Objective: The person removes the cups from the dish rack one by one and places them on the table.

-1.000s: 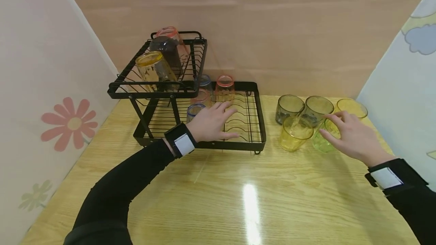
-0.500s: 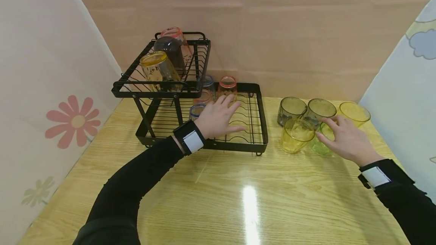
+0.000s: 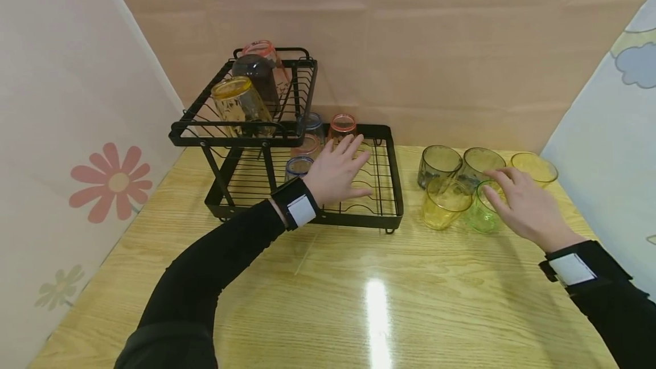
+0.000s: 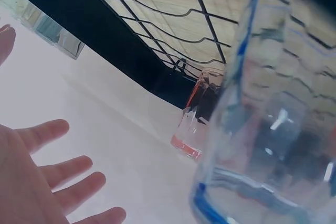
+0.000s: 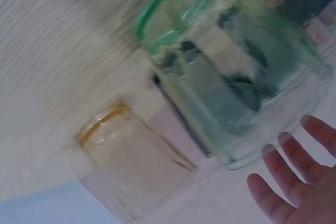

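Observation:
My left hand (image 3: 338, 174) hovers over the lower rack tier with fingers spread and holds nothing. Beside it, a blue-rimmed clear glass (image 3: 297, 167) stands upside down; it looms close in the left wrist view, with a red-rimmed glass (image 4: 194, 116) behind. My right hand (image 3: 533, 206) is at the right side of a green glass (image 3: 482, 216), fingers loosely bent above its rim. In the right wrist view the fingertips lie near the mouth of the green glass (image 5: 226, 72), apart or barely touching; I cannot tell which.
A black two-tier dish rack (image 3: 359, 220) stands at left; its upper tier carries a yellow glass (image 3: 241, 108), a dark glass (image 3: 258, 76) and a pink one (image 3: 279, 67). Around the green glass stand yellow (image 3: 439, 209) and smoky glasses (image 3: 435, 172) on the wooden table (image 3: 307, 300).
My left hand has shifted slightly right and farther over the rack. My right hand moved left toward the green glass, then drew back a little. No glass has moved.

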The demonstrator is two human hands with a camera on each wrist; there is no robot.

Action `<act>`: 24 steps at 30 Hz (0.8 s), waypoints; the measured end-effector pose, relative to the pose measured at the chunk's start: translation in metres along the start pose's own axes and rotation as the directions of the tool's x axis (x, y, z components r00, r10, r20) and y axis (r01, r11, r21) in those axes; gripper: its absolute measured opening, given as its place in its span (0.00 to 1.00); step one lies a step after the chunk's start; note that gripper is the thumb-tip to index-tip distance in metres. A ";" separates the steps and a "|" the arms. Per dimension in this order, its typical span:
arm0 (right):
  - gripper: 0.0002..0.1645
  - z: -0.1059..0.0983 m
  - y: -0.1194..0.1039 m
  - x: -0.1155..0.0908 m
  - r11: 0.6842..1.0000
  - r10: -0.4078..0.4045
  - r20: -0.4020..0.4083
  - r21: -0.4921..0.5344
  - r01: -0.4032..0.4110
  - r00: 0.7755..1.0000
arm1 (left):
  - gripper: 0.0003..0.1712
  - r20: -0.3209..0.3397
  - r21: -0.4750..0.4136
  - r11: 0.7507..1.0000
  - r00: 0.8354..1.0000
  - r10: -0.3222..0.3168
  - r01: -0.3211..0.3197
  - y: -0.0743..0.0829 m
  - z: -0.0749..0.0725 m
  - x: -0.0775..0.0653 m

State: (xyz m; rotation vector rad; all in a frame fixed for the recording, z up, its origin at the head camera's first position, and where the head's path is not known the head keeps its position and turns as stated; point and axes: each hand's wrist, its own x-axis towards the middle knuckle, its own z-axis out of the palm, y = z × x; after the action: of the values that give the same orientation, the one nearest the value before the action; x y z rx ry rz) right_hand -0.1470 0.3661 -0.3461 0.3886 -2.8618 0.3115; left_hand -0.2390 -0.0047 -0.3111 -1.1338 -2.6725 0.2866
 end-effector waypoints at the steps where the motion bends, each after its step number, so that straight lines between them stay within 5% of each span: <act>1: 0.25 -0.002 -0.003 -0.001 1.000 -0.010 -0.010 0.002 0.010 1.000 | 0.50 -0.004 0.007 1.000 1.000 0.003 -0.003 0.001 0.000 0.002; 10: 0.25 -0.004 -0.036 -0.011 0.988 -0.152 -0.105 -0.004 0.152 0.983 | 0.51 -0.018 0.055 0.998 1.000 -0.008 0.009 0.003 -0.003 0.025; 24: 0.29 -0.001 -0.075 0.003 0.962 -0.271 -0.109 0.001 0.273 0.956 | 0.49 0.044 -0.082 0.968 0.971 -0.233 0.236 -0.011 0.006 0.064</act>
State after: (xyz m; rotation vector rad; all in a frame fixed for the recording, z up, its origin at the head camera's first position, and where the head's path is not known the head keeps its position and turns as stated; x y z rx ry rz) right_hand -0.1285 0.2949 -0.3310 0.7362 -2.6578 0.2932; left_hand -0.2911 0.0335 -0.3059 -0.8283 -2.8385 0.1501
